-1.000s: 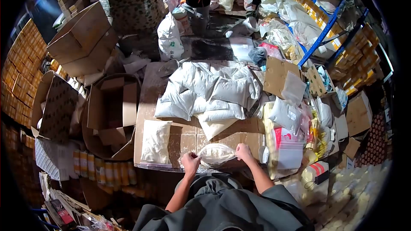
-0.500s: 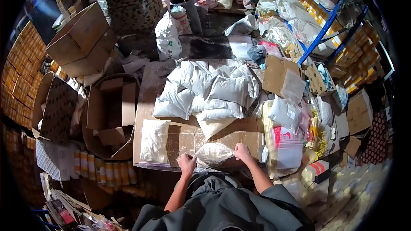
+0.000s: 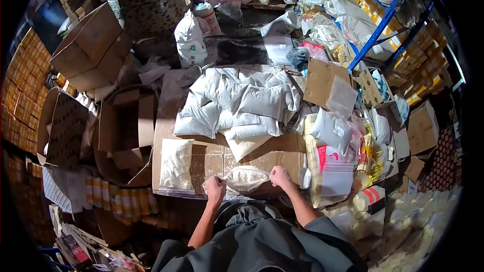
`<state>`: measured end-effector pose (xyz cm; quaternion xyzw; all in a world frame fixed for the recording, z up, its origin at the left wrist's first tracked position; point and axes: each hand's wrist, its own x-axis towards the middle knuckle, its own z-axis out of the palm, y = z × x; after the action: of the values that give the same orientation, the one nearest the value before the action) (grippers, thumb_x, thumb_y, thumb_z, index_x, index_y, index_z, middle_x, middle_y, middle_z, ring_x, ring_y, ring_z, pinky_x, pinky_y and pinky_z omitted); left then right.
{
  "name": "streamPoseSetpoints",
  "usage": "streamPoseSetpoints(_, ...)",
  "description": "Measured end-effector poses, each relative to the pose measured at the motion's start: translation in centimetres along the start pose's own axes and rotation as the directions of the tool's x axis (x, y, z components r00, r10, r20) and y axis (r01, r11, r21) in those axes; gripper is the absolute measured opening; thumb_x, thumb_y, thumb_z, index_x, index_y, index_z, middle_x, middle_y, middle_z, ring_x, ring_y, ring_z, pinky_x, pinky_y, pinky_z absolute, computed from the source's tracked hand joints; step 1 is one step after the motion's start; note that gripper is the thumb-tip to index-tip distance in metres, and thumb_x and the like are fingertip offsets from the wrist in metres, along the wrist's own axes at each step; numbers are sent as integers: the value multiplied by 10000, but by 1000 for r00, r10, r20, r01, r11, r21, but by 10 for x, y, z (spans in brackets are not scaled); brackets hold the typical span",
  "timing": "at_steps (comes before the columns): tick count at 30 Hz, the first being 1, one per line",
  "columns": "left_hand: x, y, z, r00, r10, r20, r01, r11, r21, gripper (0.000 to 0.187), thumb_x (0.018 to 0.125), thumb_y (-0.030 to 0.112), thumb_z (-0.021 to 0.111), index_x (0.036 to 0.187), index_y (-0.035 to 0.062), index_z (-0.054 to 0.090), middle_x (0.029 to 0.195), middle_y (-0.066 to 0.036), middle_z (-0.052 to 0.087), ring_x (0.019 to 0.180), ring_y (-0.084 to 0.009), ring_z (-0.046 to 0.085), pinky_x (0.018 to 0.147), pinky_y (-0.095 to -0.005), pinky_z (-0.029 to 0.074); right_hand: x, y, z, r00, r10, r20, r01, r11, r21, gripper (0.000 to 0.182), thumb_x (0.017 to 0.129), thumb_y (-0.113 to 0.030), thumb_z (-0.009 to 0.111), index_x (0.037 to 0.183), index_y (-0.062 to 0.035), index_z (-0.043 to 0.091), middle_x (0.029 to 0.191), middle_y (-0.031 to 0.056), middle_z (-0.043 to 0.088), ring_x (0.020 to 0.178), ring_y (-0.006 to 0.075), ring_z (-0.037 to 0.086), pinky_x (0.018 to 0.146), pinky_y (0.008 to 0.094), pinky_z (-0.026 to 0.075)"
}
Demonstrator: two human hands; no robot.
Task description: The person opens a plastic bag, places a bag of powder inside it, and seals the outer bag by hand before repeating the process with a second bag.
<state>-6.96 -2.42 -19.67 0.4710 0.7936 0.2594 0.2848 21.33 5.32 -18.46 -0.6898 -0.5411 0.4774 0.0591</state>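
- Nearest you, the see-through plastic bag [image 3: 246, 180] with pale contents lies at the front of the bench [image 3: 207, 157], directly between your two hands; take it as the landmark.
- Your left hand [image 3: 216, 189] has its grip pinched closed on the bag's left end.
- Your right hand [image 3: 280, 177] has its grip pinched closed on the right end.
- The bag's long axis runs sideways, from one grip to the other; neither hand is nearer, since each is at an end. You cannot tell how far its lips are parted.
- Left of the bag, well apart from it, lies a filled bag [image 3: 176, 163], long axis pointing away from you.
- Right of it, past your right hand, lie flat zip bags [image 3: 338, 179].
- Beyond it, a pale bag [image 3: 244, 147] sticks out from under the pile of white bags [image 3: 237, 98].
- Farthest, beyond it and leftward, stands a white sack [image 3: 190, 40].
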Motion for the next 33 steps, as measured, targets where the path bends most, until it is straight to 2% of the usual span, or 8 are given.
streamPoseSetpoints(4, -3, 7, 0, 998, 40, -50, -39, 999, 27, 221, 730, 163, 676, 645, -18, 583, 693, -241, 609, 686, -411, 607, 640, -481, 472, 2, 3, 0, 999, 24, 20, -25, 1000, 16, 47, 768, -44, 554, 751, -22, 592, 607, 154, 652, 534, 231, 669, 575, 353, 547)
streamPoseSetpoints(10, -7, 9, -6, 988, -153, -37, 154, 987, 32, 233, 764, 183, 689, 660, -9, 607, 689, -218, 640, 713, -390, 650, 661, -432, 516, 6, 5, 1, 998, 24, 63, -24, 1000, 11, 55, 792, -66, 555, 775, -31, 594, 616, 151, 656, 533, 236, 668, 559, 353, 543)
streamPoseSetpoints(11, -6, 8, -10, 985, -166, 39, 164, 985, 55, 292, 800, 229, 706, 690, -37, 656, 583, -137, 663, 555, -192, 685, 595, -320, 546, 6, 3, -1, 998, 30, 63, -30, 1000, 6, 56, 795, -70, 556, 777, -31, 592, 617, 151, 656, 532, 237, 668, 555, 353, 542)
streamPoseSetpoints(12, -7, 8, -11, 971, -227, 82, 231, 972, -47, 286, 791, 210, 716, 676, -45, 655, 582, -132, 665, 520, -175, 672, 562, -299, 541, 6, 4, -1, 998, 17, 63, -19, 1000, 21, 60, 796, -74, 557, 775, -29, 590, 615, 151, 655, 530, 235, 667, 553, 352, 541)
streamPoseSetpoints(18, -20, 28, -14, 954, -297, -38, 286, 942, -177, 263, 754, 180, 761, 639, -35, 663, 554, -148, 643, 554, -229, 685, 588, -327, 538, 9, 19, 3, 996, -26, 83, 18, 995, 93, 73, 794, -88, 565, 765, -23, 583, 596, 141, 647, 523, 220, 664, 549, 341, 535)
streamPoseSetpoints(25, -18, 11, 0, 977, -112, -182, 135, 983, 123, 177, 693, 149, 756, 682, -8, 674, 706, -226, 639, 700, -413, 638, 657, -430, 525, 4, 18, 2, 997, -62, 52, 58, 995, 81, 94, 782, -129, 612, 755, -40, 608, 592, 137, 649, 542, 239, 665, 595, 363, 531)
streamPoseSetpoints(29, -18, 31, -8, 944, -306, -124, 298, 951, -78, 189, 697, 132, 700, 626, -41, 666, 539, -120, 643, 525, -192, 673, 587, -313, 544, 5, 21, 3, 997, -58, 53, 54, 996, 73, 91, 768, -122, 627, 742, -37, 608, 589, 137, 647, 530, 244, 655, 588, 359, 527)
streamPoseSetpoints(33, -14, 18, 0, 939, -328, -99, 311, 937, -157, 186, 700, 136, 695, 639, -38, 672, 554, -125, 649, 527, -204, 667, 569, -312, 527, 0, 18, 1, 996, -87, 5, 86, 993, 80, 94, 757, -124, 644, 728, -41, 611, 579, 135, 640, 537, 253, 654, 598, 366, 528)
